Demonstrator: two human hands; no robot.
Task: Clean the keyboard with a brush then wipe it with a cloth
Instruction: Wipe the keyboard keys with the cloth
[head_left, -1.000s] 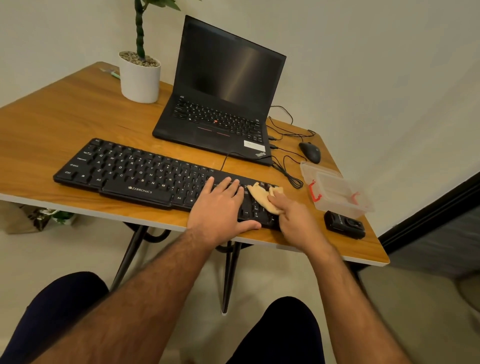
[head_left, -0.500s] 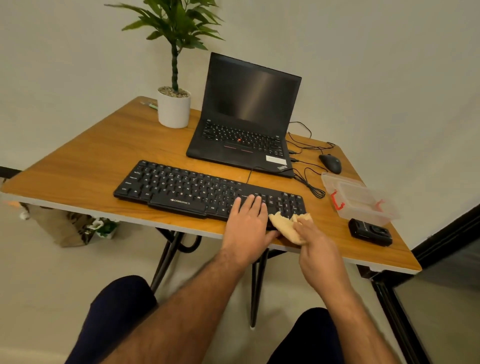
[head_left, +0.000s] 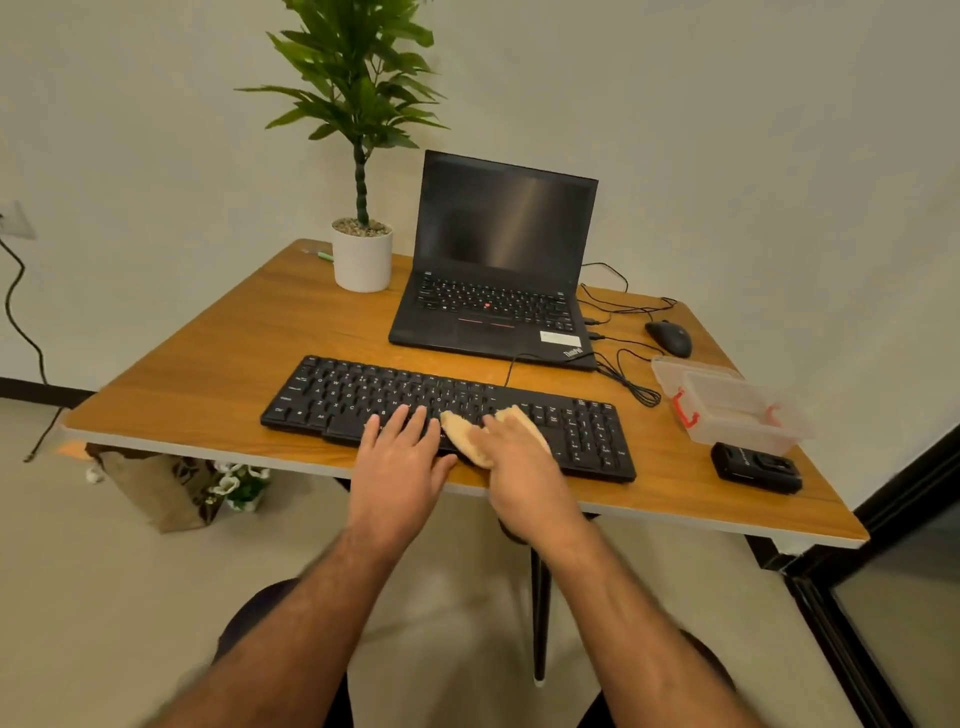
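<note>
A black keyboard (head_left: 363, 395) lies across the front of the wooden table (head_left: 218, 374). My left hand (head_left: 400, 462) rests flat on its lower middle keys with the fingers spread. Beside it, my right hand (head_left: 519, 462) presses a tan cloth (head_left: 467, 436) onto the keys just right of the middle. The cloth sticks out to the left and beyond the fingertips. No brush is in sight.
An open black laptop (head_left: 493, 291) stands behind the keyboard, a potted plant (head_left: 361, 254) to its left. At the right are a mouse (head_left: 669, 336) with cables, a clear plastic box (head_left: 737, 410) with red clips and a small black device (head_left: 756, 466). A paper bag (head_left: 156, 488) sits under the table.
My right hand with the cloth has slid left from the keyboard's right end towards its middle. My left hand has shifted left along the keys too. The view has tilted up.
</note>
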